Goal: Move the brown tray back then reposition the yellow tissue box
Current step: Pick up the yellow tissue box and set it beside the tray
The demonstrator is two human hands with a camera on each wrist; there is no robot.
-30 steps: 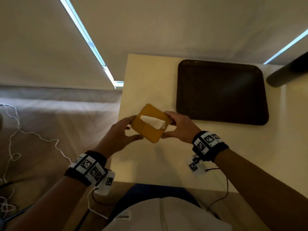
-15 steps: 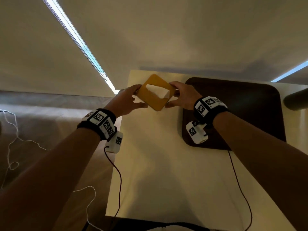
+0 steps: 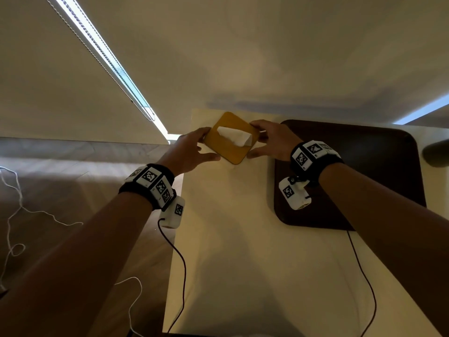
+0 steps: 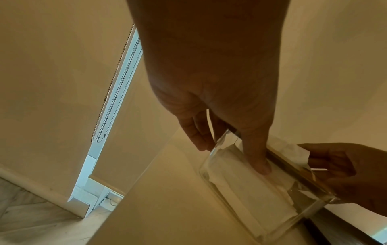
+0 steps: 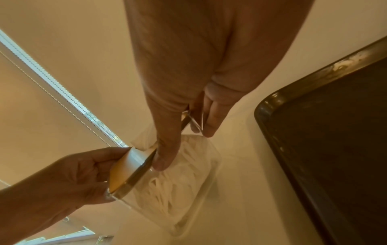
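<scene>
Lying on the floor [image 3: 60, 190] at the far left, a thin white cord [image 3: 14, 215] trails in loops beside the pale table [image 3: 230, 263], and above it a bright strip of window with a bead chain [image 4: 113, 92] runs down between two cream blinds [image 3: 48, 81]. Next comes the left hand [image 3: 188, 153], reaching over the table's left edge with a marker-covered wristband [image 3: 150, 183] and a small white camera unit [image 3: 173, 212] hanging under the wrist; its thumb lies along the near side of the tissue box [image 3: 230, 138] and its fingers [image 4: 199, 132] curl against the far left side, so the hand grips the box. The box has a yellow lid with a white tissue [image 3: 234, 137] poking out of the slot, and the wrist views show a clear body [image 5: 184, 182] packed with folded white tissues. It sits at the table's far left corner, turned diagonally to the edges, and whether its base rests fully on the surface or is held just above it cannot be told. The right hand [image 3: 272, 142] grips the opposite side, thumb [image 5: 167, 149] pressed near the lid edge and fingers wrapped round the far right corner. Just right of the box, apart from it, the brown tray [image 3: 376, 166] lies flat along the back of the table, its raised glossy rim [image 5: 272, 99] close to the right hand; the right forearm crosses above its near left part, with a second wristband [image 3: 313, 155] and camera unit [image 3: 294, 197] over it. At the far right edge a dark rounded shape [image 3: 436, 154] juts in, too unclear to name.
</scene>
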